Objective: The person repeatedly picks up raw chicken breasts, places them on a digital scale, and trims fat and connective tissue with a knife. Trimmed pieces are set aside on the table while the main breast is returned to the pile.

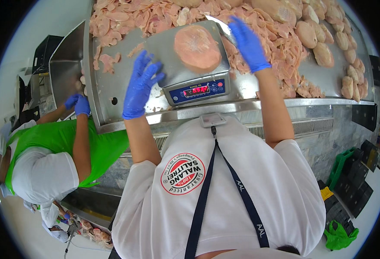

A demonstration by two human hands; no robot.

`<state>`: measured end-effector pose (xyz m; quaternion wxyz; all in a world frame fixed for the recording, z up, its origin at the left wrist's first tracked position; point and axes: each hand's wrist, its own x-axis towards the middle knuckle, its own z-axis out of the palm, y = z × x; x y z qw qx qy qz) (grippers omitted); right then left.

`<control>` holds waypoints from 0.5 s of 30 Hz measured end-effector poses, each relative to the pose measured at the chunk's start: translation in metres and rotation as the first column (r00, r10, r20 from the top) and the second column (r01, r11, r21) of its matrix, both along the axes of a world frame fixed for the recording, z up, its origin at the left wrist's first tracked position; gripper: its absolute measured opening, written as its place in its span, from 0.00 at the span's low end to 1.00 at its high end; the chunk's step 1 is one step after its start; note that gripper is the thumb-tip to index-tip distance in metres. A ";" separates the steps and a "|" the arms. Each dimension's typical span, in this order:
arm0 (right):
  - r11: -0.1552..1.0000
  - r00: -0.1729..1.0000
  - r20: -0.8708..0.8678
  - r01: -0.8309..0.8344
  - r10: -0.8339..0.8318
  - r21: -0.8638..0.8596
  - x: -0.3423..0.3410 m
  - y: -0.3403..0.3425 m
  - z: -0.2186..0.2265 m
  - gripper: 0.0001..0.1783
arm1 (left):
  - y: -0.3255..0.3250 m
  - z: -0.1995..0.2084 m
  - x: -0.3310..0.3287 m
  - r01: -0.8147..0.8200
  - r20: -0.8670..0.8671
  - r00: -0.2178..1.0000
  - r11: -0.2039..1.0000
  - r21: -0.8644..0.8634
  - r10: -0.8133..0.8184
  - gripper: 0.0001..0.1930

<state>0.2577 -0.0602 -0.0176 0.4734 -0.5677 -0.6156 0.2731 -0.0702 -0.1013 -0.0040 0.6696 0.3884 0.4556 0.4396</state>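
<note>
1. Meat piece [197, 48], round and pale pink, is resting on the scale [169, 72], whose display [200, 90] is glowing red.
2. Left hand [141, 86] is hovering beside the scale, its fingers spreading open around nothing.
3. Right hand [249, 45] is stretching its fingers beside a shiny strip [217, 23]; whether they are gripping it, I cannot tell.
4. Sliced meat [121, 18] is lying heaped across the tabletop [116, 82] beyond.

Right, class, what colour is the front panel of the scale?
The front panel is blue, with a glowing red readout; the head view shows it best.
</note>
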 end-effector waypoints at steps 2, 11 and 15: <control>0.965 0.976 0.043 -0.205 0.215 -0.163 -0.053 -0.001 0.000 0.35 | -0.007 -0.011 0.001 -0.001 0.125 0.992 0.993 -0.120 0.016 0.35; 0.782 0.755 -0.231 -0.622 0.614 0.045 -0.177 -0.014 0.061 0.33 | 0.021 -0.012 -0.057 -0.424 0.508 0.782 0.906 0.010 0.361 0.35; 0.878 0.878 0.034 -0.479 0.478 0.020 -0.125 -0.009 0.043 0.32 | 0.069 0.044 -0.124 -0.739 0.549 0.610 0.661 0.131 0.572 0.33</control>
